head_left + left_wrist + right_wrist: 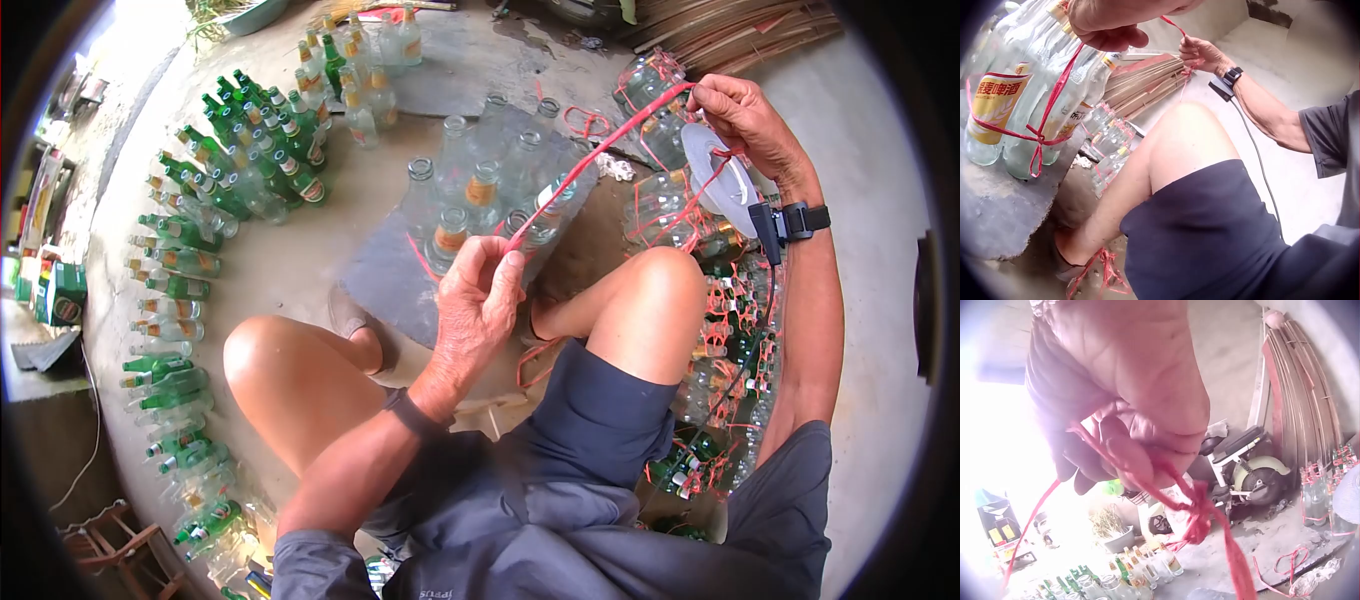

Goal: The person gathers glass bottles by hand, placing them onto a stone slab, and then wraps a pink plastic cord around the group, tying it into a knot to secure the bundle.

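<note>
My left hand (480, 292) pinches red plastic twine (638, 117) between thumb and fingers, just over the near bottle necks. Raised at upper right, my right hand (745, 125) grips the same twine, which stretches in a slanting line between the hands. Several clear glass bottles (481, 186) stand grouped upright on a grey slab (385, 285). Around their lower part runs a twine band with a knot (1039, 139), seen in the left wrist view. In the right wrist view, a knotted clump of twine (1197, 512) hangs below the curled right fingers.
Rows of green and clear bottles (260, 150) curve along the left side. Red-tied bottle bundles (665, 210) line the right, with a pale round disc (720, 180) before them. Bent knees flank the slab. Loose twine (585, 122) lies beyond it; wooden strips (735, 35) lie farther back.
</note>
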`<act>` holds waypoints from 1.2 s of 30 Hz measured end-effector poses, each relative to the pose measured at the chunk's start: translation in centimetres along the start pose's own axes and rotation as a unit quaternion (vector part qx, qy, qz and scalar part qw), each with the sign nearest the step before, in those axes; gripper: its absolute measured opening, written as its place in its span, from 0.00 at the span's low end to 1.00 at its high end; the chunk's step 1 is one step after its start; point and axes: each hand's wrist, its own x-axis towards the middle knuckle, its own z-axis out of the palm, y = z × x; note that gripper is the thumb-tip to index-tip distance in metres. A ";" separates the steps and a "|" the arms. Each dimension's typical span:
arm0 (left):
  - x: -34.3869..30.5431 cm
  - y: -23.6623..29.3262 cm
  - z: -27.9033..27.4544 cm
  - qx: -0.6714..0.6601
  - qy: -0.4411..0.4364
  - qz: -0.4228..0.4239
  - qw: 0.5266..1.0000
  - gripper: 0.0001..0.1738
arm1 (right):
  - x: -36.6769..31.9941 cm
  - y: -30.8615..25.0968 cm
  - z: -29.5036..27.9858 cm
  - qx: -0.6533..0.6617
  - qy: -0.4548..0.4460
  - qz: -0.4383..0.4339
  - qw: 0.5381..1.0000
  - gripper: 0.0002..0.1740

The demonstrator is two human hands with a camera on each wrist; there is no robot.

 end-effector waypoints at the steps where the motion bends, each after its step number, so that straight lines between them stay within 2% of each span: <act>1: 0.0 0.1 -0.1 -0.006 0.002 -0.004 1.000 0.09 | 0.6 -0.4 0.4 -0.022 -0.006 -0.008 1.000 0.19; 5: -0.1 0.4 -0.3 -0.015 0.022 -0.012 1.000 0.10 | 3.5 -1.0 2.8 -0.073 -0.019 -0.063 0.995 0.20; 11: -0.2 0.7 -0.5 -0.106 0.072 -0.032 0.991 0.11 | 7.3 -2.2 6.5 -0.139 -0.066 -0.098 0.983 0.22; 13: -0.2 0.9 -0.8 -0.089 0.096 -0.054 0.990 0.14 | 8.3 -2.9 8.2 -0.188 -0.098 -0.161 0.964 0.21; 14: -0.2 0.9 -0.8 -0.089 0.098 -0.054 0.990 0.14 | 8.7 -3.2 8.6 -0.191 -0.104 -0.138 0.966 0.20; 17: -0.3 1.0 -0.7 -0.084 0.115 -0.059 0.988 0.15 | 10.7 -3.0 10.0 -0.231 -0.106 -0.158 0.954 0.18; 21: -0.4 1.2 -0.5 -0.108 0.137 -0.071 0.982 0.15 | 13.1 -2.1 12.2 -0.216 -0.108 -0.261 0.935 0.18; 26: -0.3 1.1 -0.7 -0.129 0.162 -0.096 0.974 0.15 | 14.1 -2.4 14.6 -0.223 -0.140 -0.258 0.930 0.19; 29: -0.1 0.5 -1.0 -0.147 0.172 -0.096 0.969 0.15 | 14.6 -2.2 15.4 -0.258 -0.145 -0.237 0.925 0.19; 32: 0.3 0.2 -1.3 -0.159 0.175 -0.109 0.965 0.14 | 15.4 -2.0 15.7 -0.292 -0.137 -0.268 0.908 0.20; 34: 0.5 -0.1 -1.3 -0.170 0.182 -0.105 0.963 0.14 | 15.4 -2.4 15.8 -0.364 -0.134 -0.235 0.891 0.19; 36: 0.5 -0.1 -1.3 -0.171 0.182 -0.113 0.962 0.14 | 15.9 -1.8 15.9 -0.363 -0.133 -0.243 0.890 0.19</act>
